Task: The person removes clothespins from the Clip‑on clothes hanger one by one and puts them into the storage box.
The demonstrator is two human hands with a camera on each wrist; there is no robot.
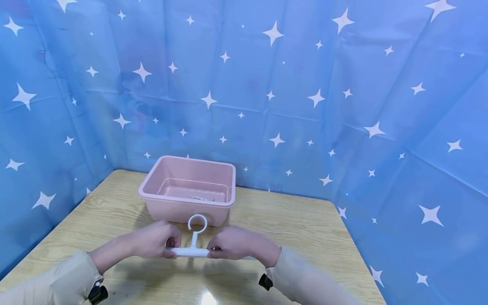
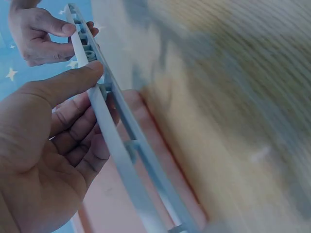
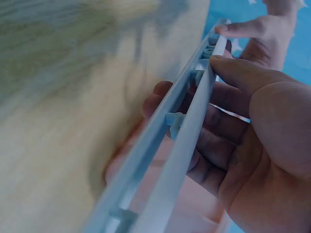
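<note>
A white plastic hanger (image 1: 190,252) with a round hook on top is held level above the table, in front of a pink basin. My left hand (image 1: 158,240) pinches its bar left of the hook, and my right hand (image 1: 237,242) pinches it on the right. Seen from the left wrist, the hanger (image 2: 114,136) has two parallel rails joined by short cross pieces, with the left thumb (image 2: 80,80) lying on the near rail. The right wrist view shows the right thumb (image 3: 238,70) pressed on the rail, fingers curled behind it.
The pink basin (image 1: 187,201) stands at the back left of the wooden table (image 1: 289,228). Small pale pieces (image 1: 200,198) lie on its floor, too small to tell apart. A blue curtain (image 1: 244,84) with white stars hangs behind and along both sides.
</note>
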